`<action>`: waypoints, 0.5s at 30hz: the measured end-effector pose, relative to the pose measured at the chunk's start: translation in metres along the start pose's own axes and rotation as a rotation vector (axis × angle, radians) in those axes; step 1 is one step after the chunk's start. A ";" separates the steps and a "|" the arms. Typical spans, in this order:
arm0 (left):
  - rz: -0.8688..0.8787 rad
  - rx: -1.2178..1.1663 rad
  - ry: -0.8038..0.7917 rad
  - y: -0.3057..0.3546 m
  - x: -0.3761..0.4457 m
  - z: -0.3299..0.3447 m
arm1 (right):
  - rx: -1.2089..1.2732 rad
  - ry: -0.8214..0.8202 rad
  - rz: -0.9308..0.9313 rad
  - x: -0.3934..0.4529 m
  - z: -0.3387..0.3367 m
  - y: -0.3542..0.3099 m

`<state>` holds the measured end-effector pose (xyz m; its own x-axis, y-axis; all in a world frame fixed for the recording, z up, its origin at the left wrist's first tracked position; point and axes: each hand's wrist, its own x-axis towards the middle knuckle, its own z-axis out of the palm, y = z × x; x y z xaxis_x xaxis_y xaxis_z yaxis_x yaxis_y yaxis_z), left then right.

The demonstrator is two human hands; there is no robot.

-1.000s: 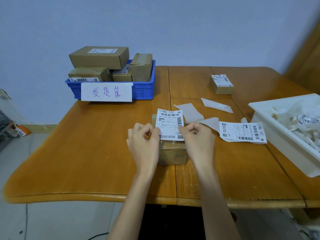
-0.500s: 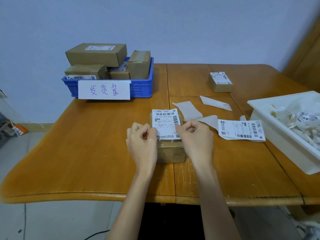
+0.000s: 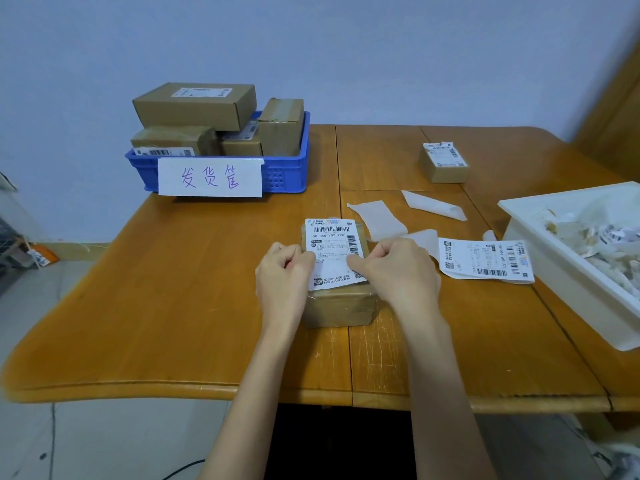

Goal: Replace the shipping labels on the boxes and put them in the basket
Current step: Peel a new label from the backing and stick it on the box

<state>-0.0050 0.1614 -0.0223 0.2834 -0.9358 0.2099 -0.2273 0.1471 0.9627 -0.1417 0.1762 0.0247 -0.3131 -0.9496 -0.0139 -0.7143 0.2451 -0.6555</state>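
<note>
A small brown box [image 3: 337,308] sits on the wooden table [image 3: 173,306] in front of me. A white shipping label [image 3: 330,244] lies over its top, its near edge still lifted. My left hand [image 3: 282,275] pinches the label's left edge and my right hand [image 3: 394,268] pinches its right edge, fingers curled. The blue basket [image 3: 287,171] with a handwritten sign stands at the far left and holds several labelled boxes. Another labelled box [image 3: 445,162] stands at the far right of the table.
A loose shipping label [image 3: 485,259] lies right of my hands. Pieces of backing paper [image 3: 379,218] lie behind the box. A white bin [image 3: 540,251] of crumpled paper scraps stands at the right edge. A wooden door frame rises at far right.
The label has come lower over the box top between my hands; both hands stay pinching its edges. My head moved slightly, shifting the view.
</note>
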 end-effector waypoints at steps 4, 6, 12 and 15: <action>-0.033 0.006 -0.047 0.005 0.009 -0.007 | -0.191 -0.167 -0.004 -0.003 -0.003 -0.007; -0.002 0.009 -0.029 0.007 0.013 -0.007 | -0.227 -0.233 0.010 -0.004 -0.003 -0.008; 0.179 0.199 -0.024 0.010 0.020 -0.002 | -0.213 -0.311 0.035 -0.001 -0.012 0.000; 0.253 0.292 -0.062 0.010 0.022 0.002 | -0.076 -0.150 0.028 0.008 -0.005 0.011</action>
<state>-0.0028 0.1411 -0.0087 0.1292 -0.9005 0.4153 -0.5407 0.2871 0.7907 -0.1548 0.1722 0.0212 -0.2412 -0.9592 -0.1475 -0.7535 0.2809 -0.5944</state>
